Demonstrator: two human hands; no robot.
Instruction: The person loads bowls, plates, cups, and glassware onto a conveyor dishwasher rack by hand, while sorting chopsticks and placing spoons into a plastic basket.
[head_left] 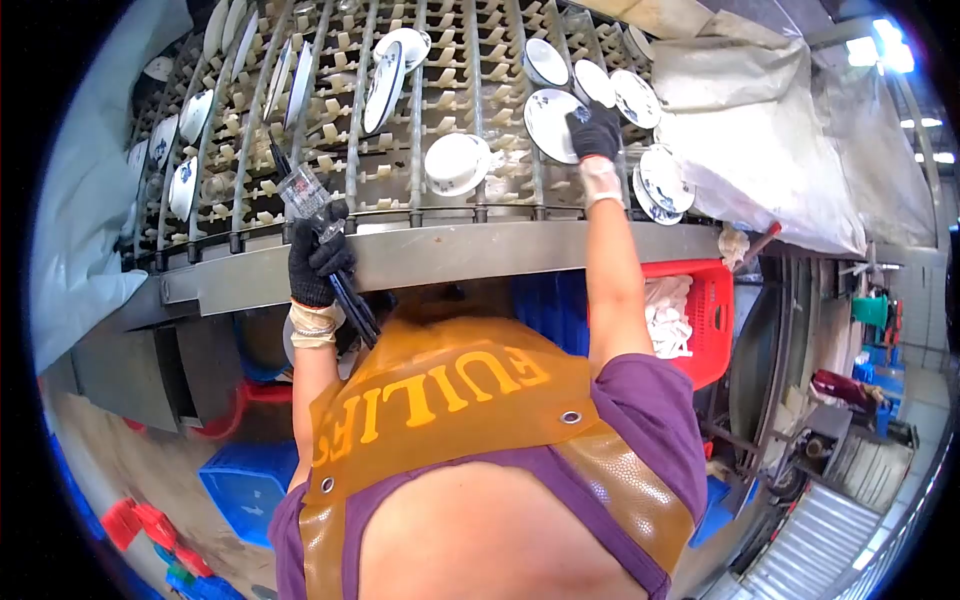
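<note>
My left hand, in a black glove, is closed at the front edge of the conveyor rack. It holds a bundle of long dark sticks that look like chopsticks, and a clear patterned glass at the upper end. Further right and deeper over the rack, my right hand, also black-gloved, has its fingers closed at the right rim of a white plate with blue decoration. Its fingertips are partly hidden. Close by lie another patterned plate and a small white dish.
The pegged conveyor carries several plates and bowls, among them a white bowl and a plate on edge. A metal ledge runs along its front. Below the right arm stands a red basket with white cloths.
</note>
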